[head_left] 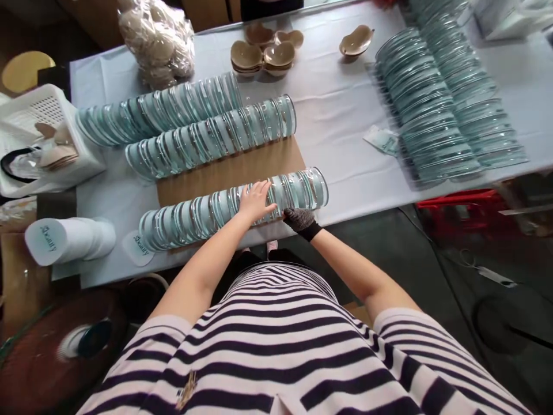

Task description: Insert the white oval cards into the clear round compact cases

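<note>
My left hand (pixel 256 202) is bare and lies with spread fingers on top of the nearest row of round clear teal-tinted pieces (pixel 194 220), nested on edge. My right hand (pixel 299 219) wears a dark dotted glove. Its fingers are curled together at the near lower side of that row, close to its right end; what they grip is hidden. Under the row lies a brown cardboard sheet (pixel 233 167). Behind it, a second row of the same pieces (pixel 216 137) rests partly on the cardboard, with a third row (pixel 159 109) farther back.
On the left stand a white basket (pixel 82 129) and a stack of white printed cards (pixel 69 239). Brown shell-like bowls (pixel 279 55) and a wrapped bundle (pixel 158 43) sit at the back. More clear rows (pixel 427 109) fill the right, beside a small packet (pixel 381 140).
</note>
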Demonstrator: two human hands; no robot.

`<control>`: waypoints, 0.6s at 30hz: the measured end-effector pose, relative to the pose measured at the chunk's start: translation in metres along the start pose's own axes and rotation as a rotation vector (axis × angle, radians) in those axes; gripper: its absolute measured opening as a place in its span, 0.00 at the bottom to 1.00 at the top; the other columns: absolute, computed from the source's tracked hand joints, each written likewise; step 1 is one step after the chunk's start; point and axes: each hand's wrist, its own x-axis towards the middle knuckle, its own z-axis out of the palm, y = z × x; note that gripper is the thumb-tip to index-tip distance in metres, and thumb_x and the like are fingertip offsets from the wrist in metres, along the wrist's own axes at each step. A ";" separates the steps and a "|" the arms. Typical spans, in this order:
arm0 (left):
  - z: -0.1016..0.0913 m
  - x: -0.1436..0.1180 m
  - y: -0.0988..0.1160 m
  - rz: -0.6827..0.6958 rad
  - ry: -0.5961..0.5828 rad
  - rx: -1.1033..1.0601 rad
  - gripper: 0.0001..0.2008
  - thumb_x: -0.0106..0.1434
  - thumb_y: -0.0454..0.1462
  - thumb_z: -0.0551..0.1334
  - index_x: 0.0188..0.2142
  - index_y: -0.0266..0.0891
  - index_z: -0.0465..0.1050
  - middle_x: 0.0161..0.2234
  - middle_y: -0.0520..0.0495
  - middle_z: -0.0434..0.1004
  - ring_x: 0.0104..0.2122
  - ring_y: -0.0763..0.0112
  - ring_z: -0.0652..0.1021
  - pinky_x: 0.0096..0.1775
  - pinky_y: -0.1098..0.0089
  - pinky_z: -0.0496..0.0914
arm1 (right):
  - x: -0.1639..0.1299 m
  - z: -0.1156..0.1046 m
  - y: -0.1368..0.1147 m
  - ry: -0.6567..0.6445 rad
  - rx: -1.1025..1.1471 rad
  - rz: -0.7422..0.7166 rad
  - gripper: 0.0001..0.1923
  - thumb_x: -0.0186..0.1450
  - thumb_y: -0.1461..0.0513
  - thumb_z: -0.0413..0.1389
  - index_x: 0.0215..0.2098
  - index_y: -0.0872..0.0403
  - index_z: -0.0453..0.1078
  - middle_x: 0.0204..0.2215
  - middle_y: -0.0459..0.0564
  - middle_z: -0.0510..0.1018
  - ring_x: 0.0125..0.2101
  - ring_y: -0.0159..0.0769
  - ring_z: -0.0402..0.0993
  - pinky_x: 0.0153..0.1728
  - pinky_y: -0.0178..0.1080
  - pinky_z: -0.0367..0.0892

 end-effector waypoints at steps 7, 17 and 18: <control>-0.002 -0.001 0.000 -0.003 -0.018 0.003 0.38 0.64 0.54 0.56 0.69 0.43 0.52 0.69 0.45 0.55 0.68 0.56 0.57 0.67 0.51 0.47 | 0.003 0.053 0.007 -0.101 0.010 0.051 0.20 0.71 0.57 0.46 0.57 0.51 0.72 0.53 0.59 0.77 0.49 0.46 0.75 0.44 0.41 0.67; -0.010 0.013 0.024 0.057 -0.023 -0.017 0.43 0.64 0.55 0.56 0.71 0.40 0.42 0.72 0.43 0.43 0.70 0.55 0.46 0.67 0.46 0.40 | 0.026 -0.062 0.039 0.273 -0.048 0.255 0.22 0.71 0.55 0.43 0.50 0.53 0.76 0.45 0.60 0.79 0.45 0.45 0.75 0.41 0.40 0.67; -0.010 0.018 0.030 0.079 -0.023 -0.018 0.43 0.64 0.55 0.56 0.71 0.40 0.42 0.72 0.43 0.44 0.70 0.55 0.46 0.67 0.47 0.40 | 0.043 -0.082 0.045 0.253 -0.081 0.234 0.20 0.70 0.55 0.46 0.49 0.54 0.76 0.46 0.60 0.79 0.46 0.46 0.74 0.42 0.40 0.67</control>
